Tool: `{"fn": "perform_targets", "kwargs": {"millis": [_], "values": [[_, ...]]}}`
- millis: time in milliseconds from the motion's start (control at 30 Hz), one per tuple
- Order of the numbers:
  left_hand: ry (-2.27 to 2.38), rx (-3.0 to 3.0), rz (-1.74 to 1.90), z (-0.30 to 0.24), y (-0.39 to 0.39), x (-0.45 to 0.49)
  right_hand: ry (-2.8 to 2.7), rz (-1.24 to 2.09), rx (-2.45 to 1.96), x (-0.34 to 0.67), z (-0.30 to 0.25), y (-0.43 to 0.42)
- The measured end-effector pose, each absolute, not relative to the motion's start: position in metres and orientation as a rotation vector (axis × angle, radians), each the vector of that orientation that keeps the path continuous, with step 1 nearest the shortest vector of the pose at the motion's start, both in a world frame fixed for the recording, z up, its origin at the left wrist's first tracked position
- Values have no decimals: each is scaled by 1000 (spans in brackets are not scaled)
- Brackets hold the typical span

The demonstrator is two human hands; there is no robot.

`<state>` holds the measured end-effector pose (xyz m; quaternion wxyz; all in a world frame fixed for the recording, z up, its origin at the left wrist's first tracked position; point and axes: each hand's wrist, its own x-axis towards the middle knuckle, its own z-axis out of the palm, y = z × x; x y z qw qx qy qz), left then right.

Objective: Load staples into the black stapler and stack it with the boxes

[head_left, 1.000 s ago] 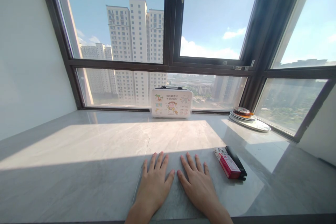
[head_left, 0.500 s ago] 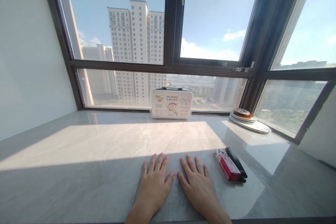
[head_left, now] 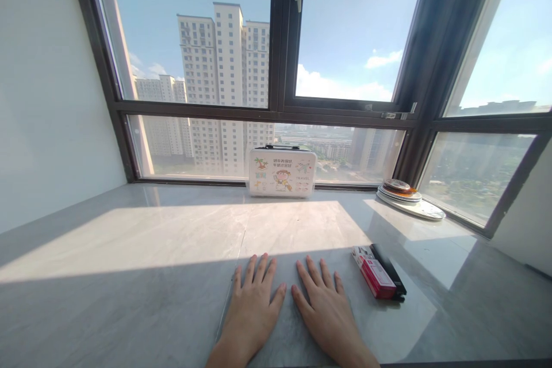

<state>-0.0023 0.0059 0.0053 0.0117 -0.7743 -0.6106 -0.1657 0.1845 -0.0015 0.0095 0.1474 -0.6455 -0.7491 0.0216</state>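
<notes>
My left hand (head_left: pixel 253 306) lies flat, palm down, on the grey marble sill (head_left: pixel 129 276), fingers stretched out and holding nothing. My right hand (head_left: pixel 323 307) lies flat beside it in the same way, thumbs nearly touching. Just right of my right hand sits a red and white box (head_left: pixel 373 272) with a black oblong object (head_left: pixel 389 270) against its far side. Neither hand touches them.
A small white case with cartoon print (head_left: pixel 282 171) stands upright against the window at the back centre. A stack of round plates (head_left: pixel 409 198) sits at the back right corner. Dark window frames bound the sill; a white wall (head_left: pixel 47 98) closes the left side.
Both hands stay flat in place. The view has tilted up slightly, so everything sits a little lower in the picture.
</notes>
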Motion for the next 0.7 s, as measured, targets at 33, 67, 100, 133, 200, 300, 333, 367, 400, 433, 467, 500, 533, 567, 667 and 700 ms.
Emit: {"fn": "perform_targets", "kwargs": {"millis": [33, 67, 100, 133, 200, 300, 333, 367, 400, 433, 467, 500, 533, 567, 667, 700], "values": [[-1907, -2414, -517, 5, 6, -2, -2155, 61, -1853, 185, 10, -2], [-1909, -2415, -517, 6, 6, -2, -2155, 60, -1851, 185, 10, -2], [-1910, -2418, -516, 6, 6, -2, -2154, 61, -1850, 185, 10, -2], [-1912, -2419, -516, 6, 6, -2, -2153, 64, -1851, 185, 10, -3], [-1915, -2422, -515, 7, 6, -2, -2153, 70, -1856, 185, 10, -4], [-1919, -2425, -516, 8, 5, -2, -2154, 72, -1857, 185, 11, -5], [-1920, -2427, -516, 9, 5, -2, -2155, 73, -1857, 184, 11, -5], [-1920, -2430, -513, 9, 5, -2, -2156, 73, -1857, 184, 12, -5], [-1920, -2430, -511, 9, 5, -2, -2157, 74, -1859, 184, 12, -5], [-1920, -2430, -507, 9, 4, -2, -2158, 74, -1862, 184, 12, -5], [-1922, -2429, -503, 9, 4, -1, -2158, 73, -1866, 184, 12, -5], [-1925, -2428, -499, 10, 4, -1, -2158, 72, -1869, 183, 13, -5], [-1928, -2427, -496, 10, 4, -1, -2158, 72, -1872, 183, 13, -5], [-1929, -2427, -495, 9, 4, -1, -2159, 72, -1873, 183, 13, -5], [-1926, -2432, -501, 9, 4, -1, -2164, 78, -1876, 184, 13, -5], [-1924, -2434, -506, 9, 5, -2, -2165, 80, -1876, 184, 13, -5]]}}
